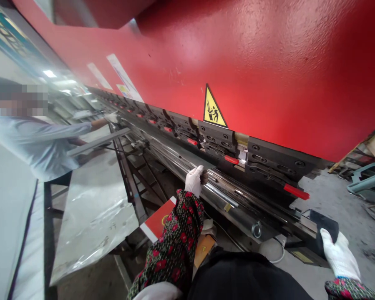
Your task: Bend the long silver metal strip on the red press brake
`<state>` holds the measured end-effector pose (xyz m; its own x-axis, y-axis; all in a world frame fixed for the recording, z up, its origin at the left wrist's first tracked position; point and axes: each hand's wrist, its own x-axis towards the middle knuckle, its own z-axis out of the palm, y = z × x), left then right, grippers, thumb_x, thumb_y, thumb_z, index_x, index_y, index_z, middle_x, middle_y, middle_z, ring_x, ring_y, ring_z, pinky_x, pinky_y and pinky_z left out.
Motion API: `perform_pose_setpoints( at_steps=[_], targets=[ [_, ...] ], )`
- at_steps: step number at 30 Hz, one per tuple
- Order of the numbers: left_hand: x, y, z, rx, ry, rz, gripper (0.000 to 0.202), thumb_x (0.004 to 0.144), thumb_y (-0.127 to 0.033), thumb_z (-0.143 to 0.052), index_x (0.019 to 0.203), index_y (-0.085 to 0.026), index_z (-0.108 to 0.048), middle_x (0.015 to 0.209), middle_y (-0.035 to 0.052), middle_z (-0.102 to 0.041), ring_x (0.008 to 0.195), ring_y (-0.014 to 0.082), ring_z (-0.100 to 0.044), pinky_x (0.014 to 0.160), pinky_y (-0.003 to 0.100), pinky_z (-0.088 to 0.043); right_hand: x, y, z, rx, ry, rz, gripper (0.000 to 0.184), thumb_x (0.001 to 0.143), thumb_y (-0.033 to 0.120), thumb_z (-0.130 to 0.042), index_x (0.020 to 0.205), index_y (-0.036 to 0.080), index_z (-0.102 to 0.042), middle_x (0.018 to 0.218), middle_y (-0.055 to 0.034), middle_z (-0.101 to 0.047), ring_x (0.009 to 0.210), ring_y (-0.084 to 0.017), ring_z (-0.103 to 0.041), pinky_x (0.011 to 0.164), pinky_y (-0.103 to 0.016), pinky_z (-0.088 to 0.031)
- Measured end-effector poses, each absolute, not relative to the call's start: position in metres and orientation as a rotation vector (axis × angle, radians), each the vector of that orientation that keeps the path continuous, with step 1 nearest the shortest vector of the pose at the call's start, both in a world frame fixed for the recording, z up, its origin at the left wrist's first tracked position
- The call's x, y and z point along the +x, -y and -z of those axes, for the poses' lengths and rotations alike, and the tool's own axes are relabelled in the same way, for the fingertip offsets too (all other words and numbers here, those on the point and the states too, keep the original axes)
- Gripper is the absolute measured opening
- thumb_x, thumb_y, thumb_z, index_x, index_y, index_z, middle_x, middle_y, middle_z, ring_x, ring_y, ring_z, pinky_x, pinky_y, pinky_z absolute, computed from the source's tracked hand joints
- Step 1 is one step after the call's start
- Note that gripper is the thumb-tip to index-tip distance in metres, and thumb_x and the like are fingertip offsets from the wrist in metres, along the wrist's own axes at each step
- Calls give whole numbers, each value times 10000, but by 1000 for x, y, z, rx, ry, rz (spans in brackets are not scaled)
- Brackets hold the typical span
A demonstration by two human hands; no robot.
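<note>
While my left hand (195, 180) curls shut around the steel strip (222, 195), my right hand (340, 255), at four o'clock from it, grips a black block (325, 221).

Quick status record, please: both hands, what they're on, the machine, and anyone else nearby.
machine: red press brake, with a yellow warning sign on its front
left: left hand, gloved, closed on the long metal strip lying along the lower bed
right: right hand, gloved, gripping the dark end piece at the bed's right end
nearby: co-worker's hand on the bed, far left
below: metal sheet leaning low on the left
</note>
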<state>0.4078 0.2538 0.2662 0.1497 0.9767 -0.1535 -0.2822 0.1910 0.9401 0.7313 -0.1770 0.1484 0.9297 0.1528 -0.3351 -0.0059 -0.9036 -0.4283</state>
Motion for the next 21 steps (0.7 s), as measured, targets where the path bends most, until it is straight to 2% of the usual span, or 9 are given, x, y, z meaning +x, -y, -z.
perform_pose_setpoints(
  at_steps=[6, 11, 16, 21],
  targets=[
    [408, -253, -267, 932, -978, -1117, 452, 593, -489, -820, 752, -131, -594, 633, 58, -629, 436, 126, -511, 387, 231, -358, 733, 178, -147, -2655, 108, -512, 952, 876, 809, -299, 1528, 120, -379, 1317, -273, -595, 1143, -444, -625, 1028, -597, -472],
    [406, -256, -263, 940, -1008, -1097, 379, 625, -449, -775, 742, -131, -604, 604, 54, -616, 420, 128, -496, 377, 231, -336, 734, 178, -145, -2660, 98, -538, 955, 874, 813, -290, 1542, 134, -354, 1360, -274, -567, 1162, -436, -620, 1039, -588, -469],
    [396, -251, -238, 934, -1121, -1083, 294, 631, -382, -735, 729, -126, -630, 582, 33, -592, 401, 118, -464, 360, 230, -299, 729, 178, -141, -2656, 101, -537, 963, 870, 826, -278, 1535, 135, -360, 1366, -268, -564, 1183, -442, -607, 1044, -582, -466],
    [387, -240, -210, 880, -1065, -1059, 318, 602, -380, -765, 732, -116, -646, 545, 0, -542, 422, 95, -442, 374, 207, -316, 725, 178, -125, -2651, 108, -558, 1014, 860, 869, -204, 1547, 136, -339, 1382, -277, -546, 1211, -456, -589, 1058, -583, -454]
  ],
)
